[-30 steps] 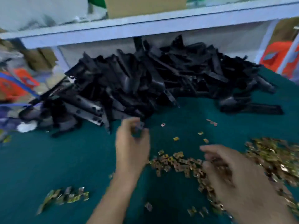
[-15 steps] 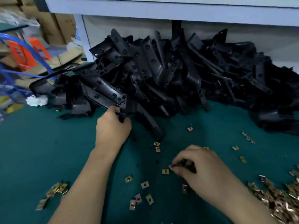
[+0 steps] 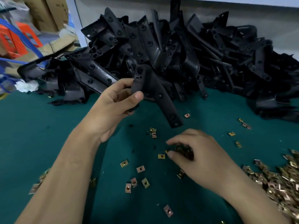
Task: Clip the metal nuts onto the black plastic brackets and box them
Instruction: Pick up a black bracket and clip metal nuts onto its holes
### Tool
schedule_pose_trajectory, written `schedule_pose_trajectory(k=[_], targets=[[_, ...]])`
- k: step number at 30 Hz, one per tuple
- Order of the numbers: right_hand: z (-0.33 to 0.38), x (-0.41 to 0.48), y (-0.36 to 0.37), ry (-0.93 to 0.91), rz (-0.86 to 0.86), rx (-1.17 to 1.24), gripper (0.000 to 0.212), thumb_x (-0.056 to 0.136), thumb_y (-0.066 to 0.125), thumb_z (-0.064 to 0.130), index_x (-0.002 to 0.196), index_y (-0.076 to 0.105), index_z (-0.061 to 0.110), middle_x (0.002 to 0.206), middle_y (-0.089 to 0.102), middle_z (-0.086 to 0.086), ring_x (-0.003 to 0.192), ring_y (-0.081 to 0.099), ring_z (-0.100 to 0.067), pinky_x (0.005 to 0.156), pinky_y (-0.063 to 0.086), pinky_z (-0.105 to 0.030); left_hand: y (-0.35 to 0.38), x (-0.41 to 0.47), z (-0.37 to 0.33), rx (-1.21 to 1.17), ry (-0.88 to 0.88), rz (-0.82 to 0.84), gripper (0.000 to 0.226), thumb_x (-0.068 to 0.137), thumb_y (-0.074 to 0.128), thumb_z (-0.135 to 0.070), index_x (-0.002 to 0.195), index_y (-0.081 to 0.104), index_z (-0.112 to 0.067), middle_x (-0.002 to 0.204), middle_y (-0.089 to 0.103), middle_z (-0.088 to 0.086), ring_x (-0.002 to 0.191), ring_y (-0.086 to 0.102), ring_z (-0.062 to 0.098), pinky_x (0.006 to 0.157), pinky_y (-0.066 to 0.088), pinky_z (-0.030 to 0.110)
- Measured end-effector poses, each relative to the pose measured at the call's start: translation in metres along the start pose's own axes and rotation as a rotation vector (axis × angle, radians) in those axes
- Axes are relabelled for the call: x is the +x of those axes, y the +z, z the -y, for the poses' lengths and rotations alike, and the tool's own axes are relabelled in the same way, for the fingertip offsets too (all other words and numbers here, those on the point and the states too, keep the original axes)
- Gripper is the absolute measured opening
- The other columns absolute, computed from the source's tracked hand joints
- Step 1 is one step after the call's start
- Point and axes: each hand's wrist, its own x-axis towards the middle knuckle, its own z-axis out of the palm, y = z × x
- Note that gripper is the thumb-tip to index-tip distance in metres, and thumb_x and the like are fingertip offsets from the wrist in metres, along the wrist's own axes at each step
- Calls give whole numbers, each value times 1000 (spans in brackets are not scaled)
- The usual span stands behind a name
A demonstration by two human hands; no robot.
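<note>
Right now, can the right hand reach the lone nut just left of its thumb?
Probably yes: the nut lies bare beside the right hand, nothing between, though its fingers hold other nuts.

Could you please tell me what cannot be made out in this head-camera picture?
1. Head view: how many brass-coloured metal nuts the right hand grips; its curled fingers cover them.
2. Head view: the gripped part of the long black plastic bracket; the left hand covers it, so any nut clipped there is unseen.
3. Head view: how far the loose nut heap extends; the right and bottom edges cut it off.
</note>
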Motion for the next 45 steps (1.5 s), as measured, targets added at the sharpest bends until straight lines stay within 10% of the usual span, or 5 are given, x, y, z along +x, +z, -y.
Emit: schedule_pose_trajectory(k=[5, 12, 19, 27, 45], targets=[[4, -1, 13, -86, 26, -72, 18, 92, 66, 47, 109, 72, 43, 100, 51, 26, 108, 39, 2, 95, 33, -14, 0, -5, 0, -87, -16, 116, 42, 86, 71, -22, 120, 62, -1, 107, 68, 13, 102, 72, 29, 86, 59, 38], [9, -2, 11, -98, -140, 203, 24, 91, 71, 21, 101, 67, 42, 89, 64, 20, 90, 60, -2, 68, 42, -7, 20, -7, -1, -305, -107, 101, 74, 74, 77, -2, 139, 44, -20, 88, 76, 14, 84, 77, 28, 71, 63, 30], [15, 2, -2, -13, -365, 816, 15, 87, 76, 13, 91, 75, 27, 86, 76, 1, 82, 73, -15, 73, 54, -18, 51, -6, 5, -650, -245, 61, 29, 72, 80, 1, 81, 59, -16, 94, 73, 9, 85, 77, 21, 71, 62, 25], [15, 6, -16, 130, -402, 1453, 23, 58, 84, 19, 81, 80, 17, 95, 77, -10, 99, 74, -24, 80, 56, -21, 71, -9, 9, -758, -287, -111, 31, 71, 79, -10, 95, 60, -18, 91, 72, 1, 78, 72, 11, 66, 59, 20], [7, 6, -20, 205, -427, 1436, 25, 72, 77, 17, 96, 79, 13, 100, 75, -14, 95, 73, -20, 82, 57, -24, 100, -21, 15, -637, -397, -66, 37, 71, 80, -25, 106, 75, -13, 107, 75, 1, 85, 71, 10, 71, 56, 22]])
